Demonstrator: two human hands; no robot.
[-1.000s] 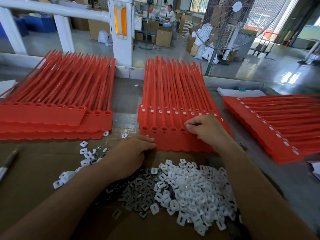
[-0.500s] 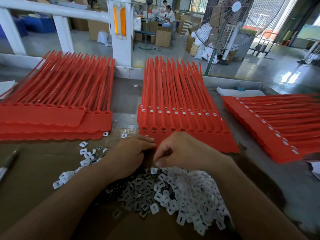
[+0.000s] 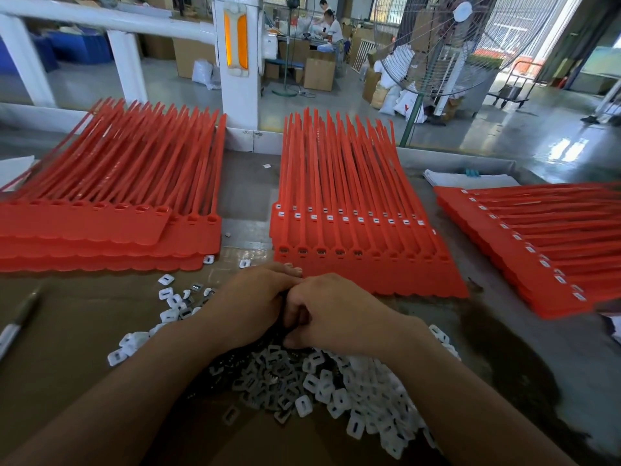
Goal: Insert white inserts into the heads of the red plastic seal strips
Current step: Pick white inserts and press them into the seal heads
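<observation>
As they touch above the pile of white inserts (image 3: pixel 353 391), the left hand (image 3: pixel 248 304) and right hand (image 3: pixel 336 314) are curled. Whether either grips anything cannot be told.

Pen (image 3: pixel 15 322), big fan (image 3: pixel 447 45) beyond.

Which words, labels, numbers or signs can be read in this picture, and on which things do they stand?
No text can be read anywhere.
On the red seal strips and the white inserts: no print visible.
On a white sack at the back: a red mark, too blurred to read.
On the cardboard boxes behind: nothing legible.
</observation>
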